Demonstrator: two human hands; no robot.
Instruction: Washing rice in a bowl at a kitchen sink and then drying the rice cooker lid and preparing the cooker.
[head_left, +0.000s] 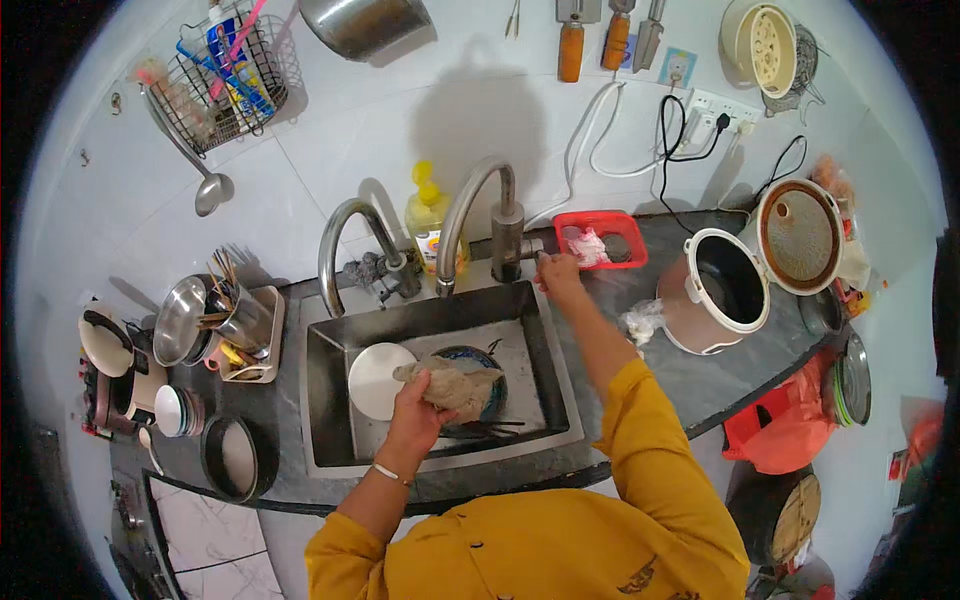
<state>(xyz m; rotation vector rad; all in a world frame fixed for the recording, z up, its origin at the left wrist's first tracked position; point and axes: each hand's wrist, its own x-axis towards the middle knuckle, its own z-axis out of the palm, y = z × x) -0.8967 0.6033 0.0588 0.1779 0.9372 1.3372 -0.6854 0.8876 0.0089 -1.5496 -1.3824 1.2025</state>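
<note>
A beige-grey cloth (463, 388) is held in my left hand (417, 420) over the stainless steel sink (566, 420). Below it in the basin lie a white plate (379, 375), a dark blue patterned bowl (496, 375) partly hidden by the cloth, and dark chopsticks (491, 429). My right hand (557, 275) is at the lever end of the right-hand faucet (506, 232), fingers curled; how firmly they grip it cannot be told. A second curved faucet (360, 210) stands to the left. No water stream shows under either spout.
A yellow dish soap bottle (427, 217) stands behind the sink. Right of it are a red plastic basket (637, 259), a clear plastic bag (643, 321) and an open rice cooker (694, 300). Left are a utensil tray (277, 330), stacked bowls (171, 411) and a dark pan (238, 459).
</note>
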